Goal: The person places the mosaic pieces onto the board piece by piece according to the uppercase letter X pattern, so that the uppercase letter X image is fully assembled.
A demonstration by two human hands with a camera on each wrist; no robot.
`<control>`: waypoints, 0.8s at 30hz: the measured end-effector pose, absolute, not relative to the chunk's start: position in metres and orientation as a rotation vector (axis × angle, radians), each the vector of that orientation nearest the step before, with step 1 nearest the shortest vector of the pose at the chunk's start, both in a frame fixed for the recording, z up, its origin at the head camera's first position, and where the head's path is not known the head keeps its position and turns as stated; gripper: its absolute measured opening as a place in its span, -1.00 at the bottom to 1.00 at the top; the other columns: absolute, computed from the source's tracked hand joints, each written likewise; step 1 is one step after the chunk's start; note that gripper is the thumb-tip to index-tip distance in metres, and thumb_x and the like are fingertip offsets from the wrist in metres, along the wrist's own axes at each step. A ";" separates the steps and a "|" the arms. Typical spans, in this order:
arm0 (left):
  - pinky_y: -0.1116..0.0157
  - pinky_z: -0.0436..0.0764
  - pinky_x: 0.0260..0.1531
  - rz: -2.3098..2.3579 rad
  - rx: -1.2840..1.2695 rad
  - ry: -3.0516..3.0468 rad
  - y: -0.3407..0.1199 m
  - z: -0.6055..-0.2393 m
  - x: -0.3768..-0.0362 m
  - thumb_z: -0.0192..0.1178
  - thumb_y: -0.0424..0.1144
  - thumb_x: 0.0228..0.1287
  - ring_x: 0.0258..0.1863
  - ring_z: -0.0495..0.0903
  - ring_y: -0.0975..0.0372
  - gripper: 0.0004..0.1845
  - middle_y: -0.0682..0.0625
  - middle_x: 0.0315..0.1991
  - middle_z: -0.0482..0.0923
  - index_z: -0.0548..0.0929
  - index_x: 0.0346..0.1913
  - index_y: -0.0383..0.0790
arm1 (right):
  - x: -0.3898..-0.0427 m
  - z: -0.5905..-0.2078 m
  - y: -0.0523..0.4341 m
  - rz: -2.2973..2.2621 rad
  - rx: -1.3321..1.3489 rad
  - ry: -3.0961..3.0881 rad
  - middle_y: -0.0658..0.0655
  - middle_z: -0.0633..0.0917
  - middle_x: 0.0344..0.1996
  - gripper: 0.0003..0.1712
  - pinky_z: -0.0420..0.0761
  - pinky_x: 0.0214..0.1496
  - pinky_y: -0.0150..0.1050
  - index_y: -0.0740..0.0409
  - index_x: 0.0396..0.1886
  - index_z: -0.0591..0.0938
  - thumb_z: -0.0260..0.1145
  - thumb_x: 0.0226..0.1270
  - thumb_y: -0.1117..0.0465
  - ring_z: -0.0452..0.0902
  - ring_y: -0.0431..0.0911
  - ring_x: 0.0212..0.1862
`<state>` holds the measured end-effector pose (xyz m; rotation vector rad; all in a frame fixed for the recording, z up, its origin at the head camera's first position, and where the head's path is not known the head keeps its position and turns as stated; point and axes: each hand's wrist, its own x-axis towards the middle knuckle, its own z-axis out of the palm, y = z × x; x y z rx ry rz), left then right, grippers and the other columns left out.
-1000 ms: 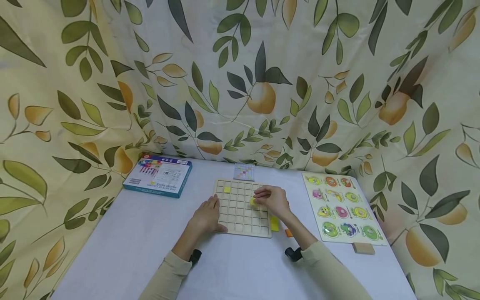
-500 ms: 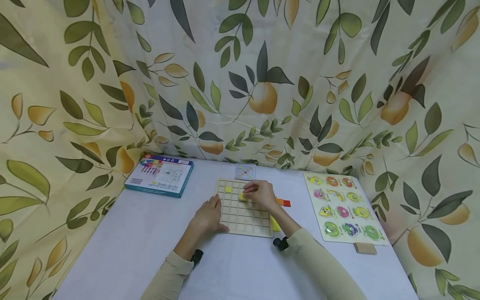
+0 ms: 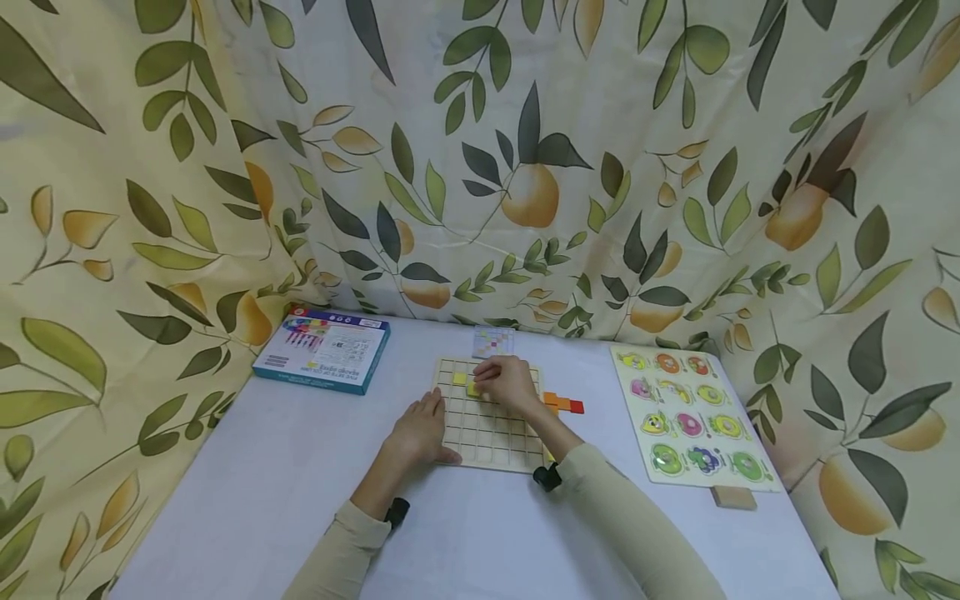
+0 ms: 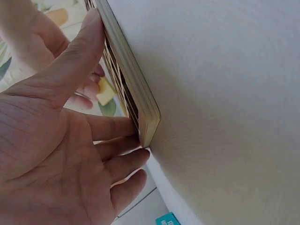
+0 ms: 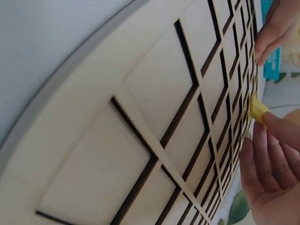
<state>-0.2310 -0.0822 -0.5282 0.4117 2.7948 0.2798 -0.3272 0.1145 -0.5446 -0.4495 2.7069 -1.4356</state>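
The pale wooden grid board point(image 3: 491, 446) lies flat on the white table. My left hand point(image 3: 420, 429) rests against its left side, thumb along the near edge and fingers at the corner, as the left wrist view shows. My right hand point(image 3: 510, 383) is over the far rows, pinching a small yellow square tile point(image 5: 258, 110) between thumb and fingertips, close over the grid. Another yellow tile point(image 3: 458, 378) sits in a cell near the board's far left corner, just left of the held one.
Orange tiles point(image 3: 552, 401) and a red tile point(image 3: 577, 407) lie off the board's right side. Behind it is a small pattern card point(image 3: 492, 332). A game box point(image 3: 322, 354) stands back left. A fruit picture board point(image 3: 702, 402) and a wooden block point(image 3: 733, 497) are at right.
My right hand has moved left across the far rows with the yellow tile, uncovering orange and red tiles at the board's right. The left hand keeps its place at the board.
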 end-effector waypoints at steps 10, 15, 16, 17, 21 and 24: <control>0.01 0.16 0.59 0.268 0.399 2.800 -0.081 -0.530 -0.233 0.50 0.27 0.10 0.63 0.07 -0.10 0.23 -0.33 0.63 0.06 0.20 0.56 -0.52 | -0.332 -0.552 0.111 -1.348 -0.438 2.727 -0.05 0.81 -0.40 -0.83 0.75 -0.20 -0.26 0.18 -0.19 0.82 0.57 0.22 0.39 0.74 -0.18 -0.33; 0.01 0.15 0.59 0.279 0.400 2.803 -0.081 -0.531 -0.233 0.52 0.27 0.09 0.63 0.08 -0.11 0.24 -0.34 0.63 0.05 0.18 0.57 -0.53 | -0.333 -0.553 0.112 -1.289 -0.469 2.745 -0.03 0.82 -0.42 -0.85 0.75 -0.21 -0.26 0.14 -0.26 0.83 0.55 0.20 0.43 0.74 -0.20 -0.36; 0.01 0.16 0.59 0.282 0.401 2.806 -0.081 -0.530 -0.233 0.52 0.26 0.08 0.63 0.09 -0.11 0.24 -0.34 0.63 0.06 0.19 0.56 -0.53 | -0.333 -0.553 0.112 -1.277 -0.477 2.747 -0.03 0.82 -0.42 -0.85 0.75 -0.21 -0.26 0.14 -0.27 0.83 0.55 0.20 0.43 0.74 -0.20 -0.37; 0.01 0.16 0.59 0.281 0.402 2.808 -0.081 -0.530 -0.233 0.53 0.26 0.08 0.62 0.09 -0.11 0.24 -0.34 0.63 0.06 0.19 0.56 -0.54 | -0.333 -0.553 0.113 -1.267 -0.484 2.749 -0.03 0.82 -0.42 -0.85 0.75 -0.20 -0.27 0.14 -0.27 0.83 0.55 0.21 0.42 0.74 -0.21 -0.37; 0.01 0.17 0.58 0.282 0.394 2.811 -0.081 -0.530 -0.232 0.53 0.25 0.07 0.62 0.10 -0.12 0.24 -0.34 0.63 0.07 0.19 0.56 -0.54 | -0.333 -0.554 0.114 -1.251 -0.501 2.753 -0.02 0.82 -0.41 -0.85 0.75 -0.16 -0.23 0.14 -0.25 0.83 0.54 0.22 0.43 0.74 -0.22 -0.36; 0.01 0.17 0.59 0.284 0.388 2.805 -0.081 -0.530 -0.231 0.53 0.25 0.08 0.62 0.10 -0.11 0.25 -0.34 0.63 0.06 0.17 0.57 -0.54 | -0.332 -0.553 0.115 -1.252 -0.511 2.750 -0.01 0.82 -0.40 -0.84 0.75 -0.12 -0.19 0.15 -0.24 0.82 0.53 0.22 0.44 0.74 -0.21 -0.34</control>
